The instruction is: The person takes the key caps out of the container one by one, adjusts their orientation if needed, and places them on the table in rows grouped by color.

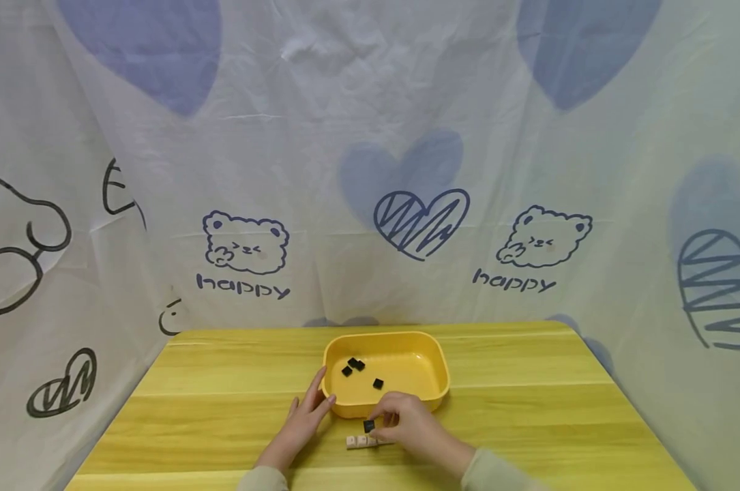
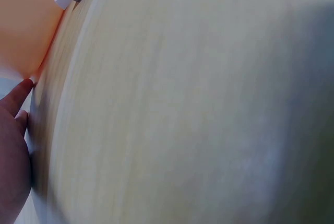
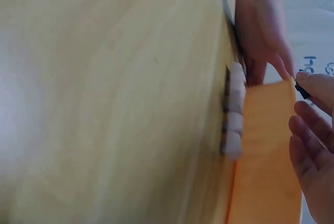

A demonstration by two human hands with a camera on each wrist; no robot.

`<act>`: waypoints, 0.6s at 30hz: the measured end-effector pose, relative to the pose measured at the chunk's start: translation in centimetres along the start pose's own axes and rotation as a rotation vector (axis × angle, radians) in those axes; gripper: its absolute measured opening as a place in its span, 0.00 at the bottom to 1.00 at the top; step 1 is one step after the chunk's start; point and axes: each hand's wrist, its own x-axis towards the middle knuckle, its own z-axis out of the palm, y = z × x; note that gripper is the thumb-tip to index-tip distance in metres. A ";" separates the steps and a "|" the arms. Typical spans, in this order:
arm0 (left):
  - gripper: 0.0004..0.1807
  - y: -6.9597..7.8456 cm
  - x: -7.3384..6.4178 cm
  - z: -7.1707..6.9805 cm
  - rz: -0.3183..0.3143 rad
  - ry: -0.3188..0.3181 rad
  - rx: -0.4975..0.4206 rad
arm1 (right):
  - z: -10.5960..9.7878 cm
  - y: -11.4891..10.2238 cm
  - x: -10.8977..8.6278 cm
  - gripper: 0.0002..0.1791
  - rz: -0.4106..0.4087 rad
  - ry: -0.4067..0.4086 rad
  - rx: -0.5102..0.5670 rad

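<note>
The thumb and fingers of my right hand (image 1: pixel 411 424) pinch a small black square piece (image 1: pixel 369 426), much like a keycap, just in front of the yellow bin (image 1: pixel 434 402). My left hand (image 1: pixel 299 426) touches the bin's left front corner with extended fingers. Several similar black pieces (image 1: pixel 378 383) lie inside the bin. Below the held piece, a short row of off-white blocks (image 1: pixel 361 442) rests on the table, its right end partly covered by the right hand. In the right wrist view these blocks (image 3: pixel 236 122) have dark undersides and stand alongside the bin's wall (image 3: pixel 269 140).
A yellow wood-grain table (image 1: pixel 222 395) carries everything. Behind it and at both sides hangs a white cloth (image 1: pixel 345 286) printed with hearts and bear drawings. The bin's raised wall stands between the row of blocks and the pieces inside.
</note>
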 end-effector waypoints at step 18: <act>0.37 -0.1 0.0 0.0 0.002 -0.008 0.010 | 3.7 -0.4 0.2 0.07 0.015 -0.029 -0.218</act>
